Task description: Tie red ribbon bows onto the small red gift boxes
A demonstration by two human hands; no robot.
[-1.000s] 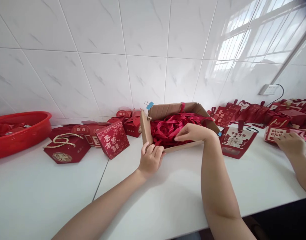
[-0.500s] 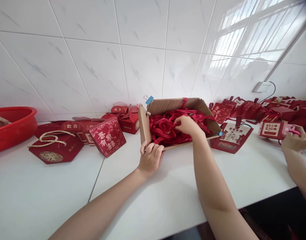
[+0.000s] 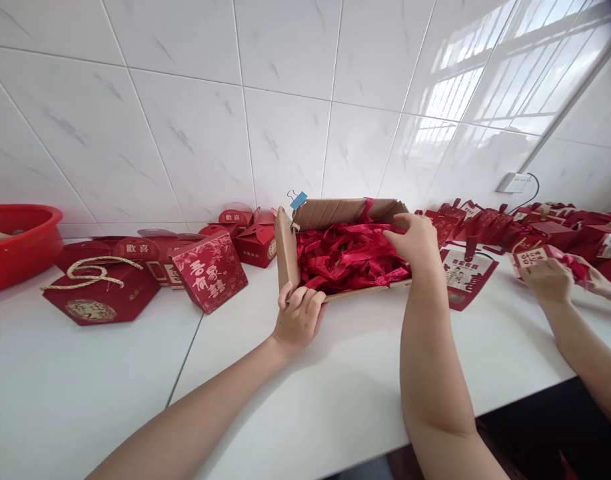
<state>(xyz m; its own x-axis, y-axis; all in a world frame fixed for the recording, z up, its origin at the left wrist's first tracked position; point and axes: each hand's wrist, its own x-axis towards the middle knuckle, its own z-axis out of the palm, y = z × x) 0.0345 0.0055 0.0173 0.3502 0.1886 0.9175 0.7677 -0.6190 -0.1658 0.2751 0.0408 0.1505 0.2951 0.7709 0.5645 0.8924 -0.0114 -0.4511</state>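
A cardboard box (image 3: 286, 257) filled with loose red ribbons (image 3: 350, 257) stands tilted toward me on the table. My left hand (image 3: 300, 313) grips its near left corner, fingers curled over the edge. Over the right end of the box is my right hand (image 3: 416, 237), thumb and fingers apart, and nothing shows between them. A blue binder clip (image 3: 298, 199) sits on the box's back left corner. Just right of the box lies a flat red and white gift box (image 3: 466, 277) with printed figures, partly hidden by my right arm.
Left of the cardboard box stand red gift boxes, one with a rope handle (image 3: 100, 293) and one with white lettering (image 3: 210, 273). A red basin (image 3: 22, 250) is at the far left. At right, a co-worker's hands (image 3: 550, 280) hold a small red box near many others.
My right hand has lifted off the ribbons and shifted right, its fingers now spread. My left hand keeps its hold. The co-worker's hands have moved around the small box.
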